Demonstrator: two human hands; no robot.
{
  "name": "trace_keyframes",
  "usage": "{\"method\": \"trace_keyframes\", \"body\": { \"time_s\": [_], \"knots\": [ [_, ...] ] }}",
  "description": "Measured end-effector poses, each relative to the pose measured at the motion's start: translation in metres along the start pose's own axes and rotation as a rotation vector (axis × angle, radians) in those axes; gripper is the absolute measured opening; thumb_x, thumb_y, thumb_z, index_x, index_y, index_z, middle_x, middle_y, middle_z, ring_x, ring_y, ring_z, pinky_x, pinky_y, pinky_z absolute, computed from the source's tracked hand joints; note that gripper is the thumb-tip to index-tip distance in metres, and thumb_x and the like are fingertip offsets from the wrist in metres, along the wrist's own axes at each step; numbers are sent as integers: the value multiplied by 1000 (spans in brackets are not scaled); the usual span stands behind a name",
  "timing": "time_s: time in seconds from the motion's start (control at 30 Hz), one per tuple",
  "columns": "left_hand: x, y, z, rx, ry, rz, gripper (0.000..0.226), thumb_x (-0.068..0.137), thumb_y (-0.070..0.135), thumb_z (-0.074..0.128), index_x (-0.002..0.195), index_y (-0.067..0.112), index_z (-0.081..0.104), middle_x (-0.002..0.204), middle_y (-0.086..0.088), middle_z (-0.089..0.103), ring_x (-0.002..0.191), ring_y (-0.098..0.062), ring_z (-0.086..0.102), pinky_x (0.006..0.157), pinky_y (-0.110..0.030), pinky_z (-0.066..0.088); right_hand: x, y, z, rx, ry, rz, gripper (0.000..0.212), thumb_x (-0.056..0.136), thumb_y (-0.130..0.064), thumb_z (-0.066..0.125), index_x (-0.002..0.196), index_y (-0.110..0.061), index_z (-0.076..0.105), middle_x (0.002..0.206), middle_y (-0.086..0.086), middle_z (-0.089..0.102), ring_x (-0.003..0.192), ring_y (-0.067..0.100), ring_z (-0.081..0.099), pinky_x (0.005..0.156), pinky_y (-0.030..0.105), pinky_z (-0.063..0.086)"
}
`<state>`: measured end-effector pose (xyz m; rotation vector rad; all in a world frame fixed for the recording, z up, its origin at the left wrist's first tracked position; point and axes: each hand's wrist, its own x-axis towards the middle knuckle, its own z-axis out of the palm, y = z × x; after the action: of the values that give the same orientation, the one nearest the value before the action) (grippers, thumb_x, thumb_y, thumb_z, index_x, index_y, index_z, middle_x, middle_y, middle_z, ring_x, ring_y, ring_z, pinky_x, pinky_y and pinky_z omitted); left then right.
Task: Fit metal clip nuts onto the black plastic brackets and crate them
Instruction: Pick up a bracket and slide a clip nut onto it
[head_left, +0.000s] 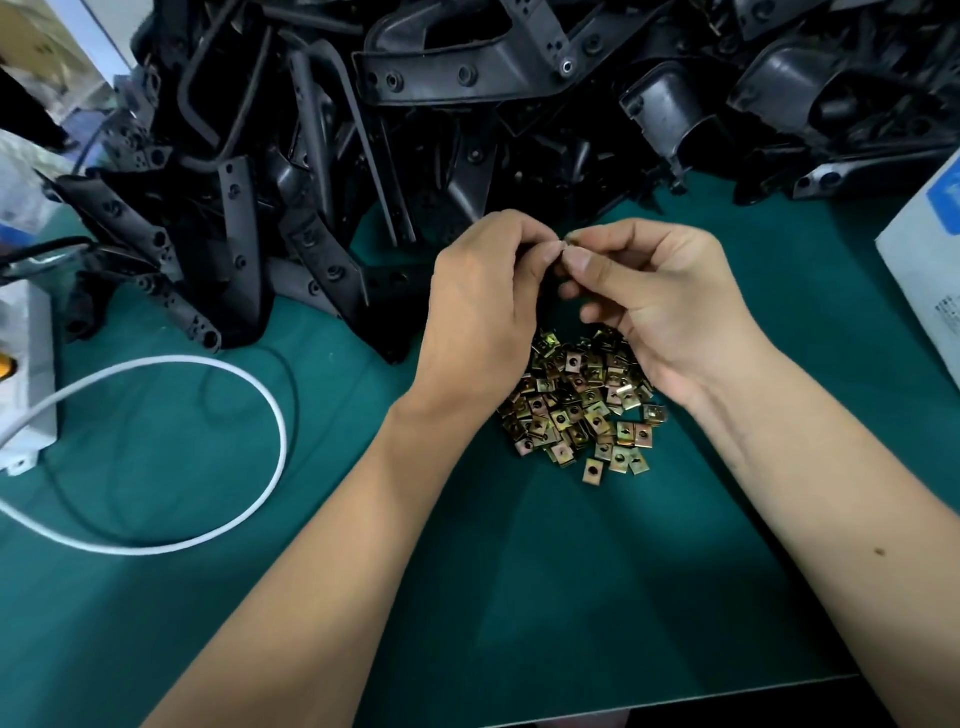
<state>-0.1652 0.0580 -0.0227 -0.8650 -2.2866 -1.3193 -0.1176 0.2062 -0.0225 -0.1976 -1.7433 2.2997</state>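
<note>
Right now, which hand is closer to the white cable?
Left. The left hand is raised over the green mat, with the white cable looping at its left. The right hand is farther away, beyond the left hand.

The clip nut (568, 240) pinched between the fingers (550, 254) of both hands shows only a sliver; its shape cannot be judged. The hands cover the far part of the nut pile (582, 405). The bracket heap (467, 130) is cut off at the top edge. The white box (930, 249) runs off right, its print too blurred to read. The power strip (26, 374) is cut at left.
</note>
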Motion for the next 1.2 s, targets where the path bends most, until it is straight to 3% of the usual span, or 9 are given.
{"method": "trace_keyframes", "body": {
  "time_s": [0.17, 0.3, 0.43, 0.57, 0.73, 0.93, 1.2],
  "knots": [
    [-6, 12, 8, -93, 71, -210, 13, 103, 15, 62, 97, 9, 73, 86, 7, 71, 81, -5, 66, 73, -14, 49, -3, 3, 3, -147, 44, -168, 9, 88, 1, 76, 91, -7, 73, 77, 7, 76, 66, 17, 72, 55, 23, 57],
    [-6, 15, 10, -244, 70, -366, 15, 103, 17, 63, 101, 10, 75, 90, 5, 75, 86, -9, 71, 83, -35, 60, -3, 6, 3, -257, 80, -257, 9, 89, -2, 78, 94, -7, 72, 81, 9, 77, 70, 23, 75, 60, 31, 61],
    [-6, 16, 8, -251, 37, -357, 15, 102, 14, 63, 105, 9, 77, 94, 3, 76, 89, -13, 72, 85, -42, 60, -3, 7, 2, -346, 144, -325, 12, 88, -4, 80, 92, -13, 72, 83, 7, 76, 74, 21, 76, 58, 33, 62],
    [-5, 12, 6, -232, 22, -315, 14, 101, 13, 65, 106, 9, 78, 92, 4, 76, 86, -13, 72, 83, -43, 60, -3, 4, 0, -309, 100, -304, 13, 87, -4, 81, 92, -11, 72, 83, 10, 76, 73, 22, 75, 58, 31, 61],
    [-5, 12, 5, 13, 9, -112, 14, 102, 8, 60, 104, 4, 74, 93, -1, 71, 84, -10, 64, 76, -21, 51, -3, 1, -1, -358, 53, -321, 12, 88, -2, 79, 90, -11, 71, 82, 9, 75, 72, 23, 75, 57, 32, 61],
    [-6, 14, 7, 124, -37, -77, 17, 106, 12, 53, 106, 1, 66, 100, -7, 64, 88, -18, 57, 76, -36, 47, -1, 3, -1, -276, 66, -278, 9, 91, 1, 75, 96, -3, 69, 85, 16, 74, 73, 24, 75, 59, 32, 62],
    [-6, 14, 4, 105, -14, -119, 15, 105, 12, 55, 103, 2, 65, 97, -7, 64, 86, -20, 58, 76, -38, 47, -4, 5, 2, -361, 33, -371, 8, 92, 0, 73, 94, -8, 72, 86, 7, 76, 77, 21, 76, 59, 33, 63]
  ]
}}
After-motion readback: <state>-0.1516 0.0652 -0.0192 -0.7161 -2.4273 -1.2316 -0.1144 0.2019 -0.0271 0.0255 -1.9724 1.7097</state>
